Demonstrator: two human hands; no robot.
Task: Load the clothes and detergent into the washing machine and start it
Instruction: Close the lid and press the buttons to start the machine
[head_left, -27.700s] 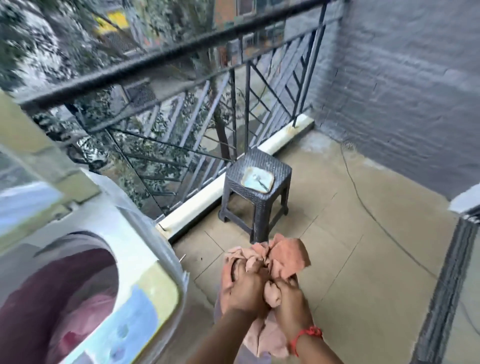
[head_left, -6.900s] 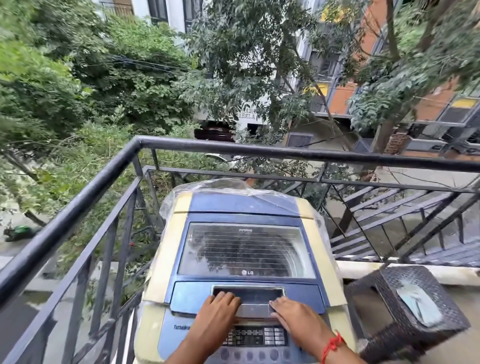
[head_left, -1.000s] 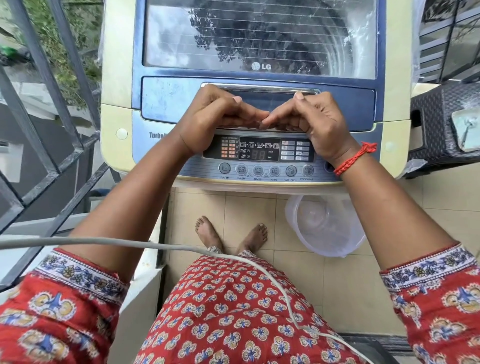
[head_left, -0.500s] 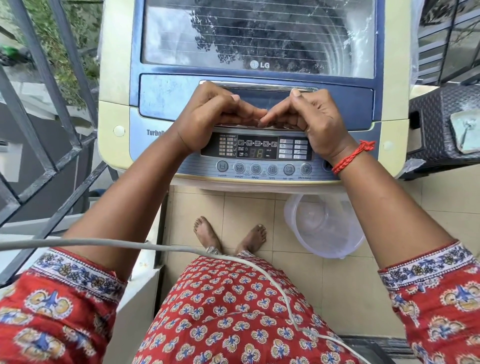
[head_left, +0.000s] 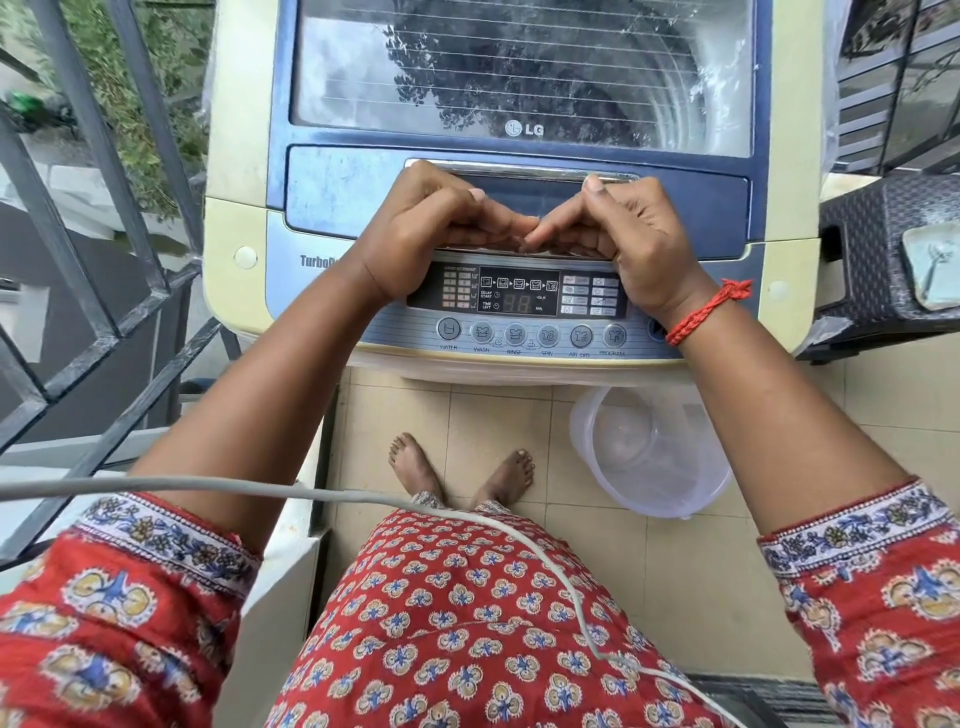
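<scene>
The washer (head_left: 498, 171) fills the view from 10 to 2 o'clock, its glass lid (head_left: 519, 78) down, which suggests loading is done; no clothes or detergent can be made out through the reflections. Both hands sit at the lid's near edge, just above the panel (head_left: 517, 299). The left hand (head_left: 431, 228) and right hand (head_left: 623, 239) have fingers curled inward, fingertips meeting at the centre, with nothing visibly clamped between them. They seem to rest there, or press the lid's front lip down; which one, I cannot tell. The display (head_left: 517, 303) shows faint digits, so the machine looks powered. The round buttons (head_left: 530, 335) lie untouched nearer the person, at 6 o'clock from the hands; the right wrist covers the panel's right end, where a start key may sit. An empty tub (head_left: 649, 457) stands on the floor at 4 o'clock, probably the emptied laundry carrier. A stool (head_left: 872, 244) is at 3 o'clock, a railing (head_left: 78, 260) at 9.
</scene>
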